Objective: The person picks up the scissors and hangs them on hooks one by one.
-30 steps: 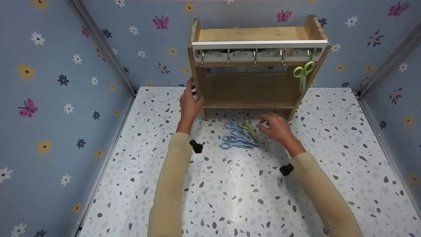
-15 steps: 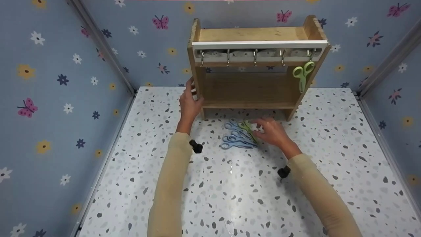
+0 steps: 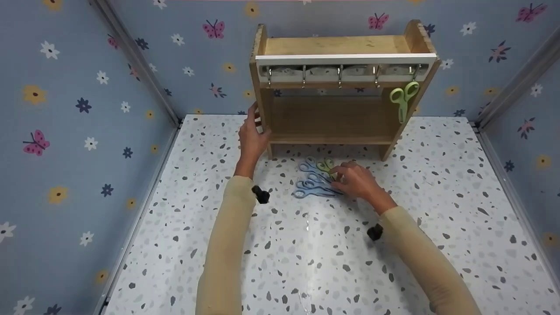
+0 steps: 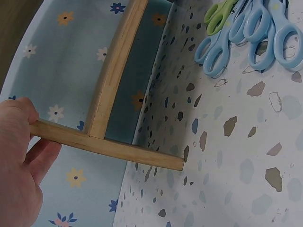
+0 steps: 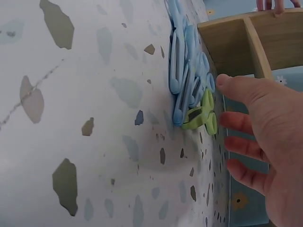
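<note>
Some right fingers [image 3: 341, 169] partly hide the lower green scissors [image 3: 327, 169].

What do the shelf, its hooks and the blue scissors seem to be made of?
Shelf: probably wood, smooth and fairly matte; fine grain shows on its edges.
Hooks: likely polished metal; they are silvery with bright highlights.
Blue scissors: handles look like smooth plastic, evenly coloured with soft shine; a grey strip along the blades could be metal, but I cannot be sure.

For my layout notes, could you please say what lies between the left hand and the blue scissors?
The head view shows the shelf's leg, then bare speckled tabletop, between the left hand and the blue scissors.
</note>
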`<move>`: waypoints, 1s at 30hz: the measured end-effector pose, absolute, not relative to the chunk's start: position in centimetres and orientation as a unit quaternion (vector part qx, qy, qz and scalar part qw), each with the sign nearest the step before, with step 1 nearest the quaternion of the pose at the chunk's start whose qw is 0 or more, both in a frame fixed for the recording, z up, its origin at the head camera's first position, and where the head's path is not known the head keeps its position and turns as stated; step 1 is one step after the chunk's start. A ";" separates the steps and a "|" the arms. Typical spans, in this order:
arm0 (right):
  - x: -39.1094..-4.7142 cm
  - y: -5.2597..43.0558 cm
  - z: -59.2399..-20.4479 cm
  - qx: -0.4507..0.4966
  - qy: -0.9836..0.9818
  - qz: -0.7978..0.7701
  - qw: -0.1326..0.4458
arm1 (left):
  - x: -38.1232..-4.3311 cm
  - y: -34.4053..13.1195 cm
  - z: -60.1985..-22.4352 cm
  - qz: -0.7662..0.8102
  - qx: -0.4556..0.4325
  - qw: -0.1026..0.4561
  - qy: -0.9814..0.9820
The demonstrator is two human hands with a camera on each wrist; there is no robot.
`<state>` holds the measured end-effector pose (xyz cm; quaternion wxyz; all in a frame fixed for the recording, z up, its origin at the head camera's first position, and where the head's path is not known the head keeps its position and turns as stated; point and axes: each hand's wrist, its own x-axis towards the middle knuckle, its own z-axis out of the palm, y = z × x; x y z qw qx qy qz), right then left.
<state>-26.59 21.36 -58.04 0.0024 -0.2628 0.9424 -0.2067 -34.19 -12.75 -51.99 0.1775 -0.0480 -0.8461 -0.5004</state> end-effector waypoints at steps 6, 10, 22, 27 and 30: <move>-26.5 21.0 -58.5 -0.275 0.941 -0.197 0.010 | -34.2 -12.8 -52.1 -0.497 -0.046 0.177 -0.848; -26.4 20.7 -58.8 -0.277 0.942 -0.191 0.013 | -34.2 -12.8 -52.1 -0.488 -0.047 0.181 -0.853; -25.9 20.3 -59.4 -0.260 0.947 -0.185 0.031 | -34.1 -12.7 -51.8 -0.488 -0.041 0.179 -0.853; -25.7 20.2 -59.5 -0.262 0.946 -0.187 0.035 | -34.1 -12.7 -51.9 -0.486 -0.042 0.179 -0.854; -25.6 20.2 -59.6 -0.264 0.945 -0.192 0.036 | -34.0 -12.8 -52.0 -0.488 -0.052 0.183 -0.852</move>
